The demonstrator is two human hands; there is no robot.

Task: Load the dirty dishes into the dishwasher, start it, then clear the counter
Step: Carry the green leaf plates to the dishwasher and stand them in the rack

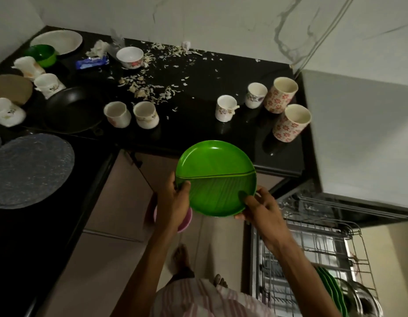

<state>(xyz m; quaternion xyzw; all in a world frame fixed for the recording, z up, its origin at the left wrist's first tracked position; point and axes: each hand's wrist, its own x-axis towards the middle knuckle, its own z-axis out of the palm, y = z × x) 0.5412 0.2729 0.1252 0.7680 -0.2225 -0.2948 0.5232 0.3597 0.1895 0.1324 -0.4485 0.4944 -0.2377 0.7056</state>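
Holding a green divided plate (215,179) in the air, off the counter (198,88) edge — left hand (175,200) clamps the left rim with its thumb on top, right hand (257,207) pinches the lower right rim. Two-handed grip probably steadies the plate for the turn toward the dishwasher rack (312,243), pulled out at lower right. Green plates (331,289) already stand on edge in the lower rack, so this one likely joins them. Cups, a bowl (129,56) and a black pan (72,108) remain on the counter among scattered scraps — loading looks early.
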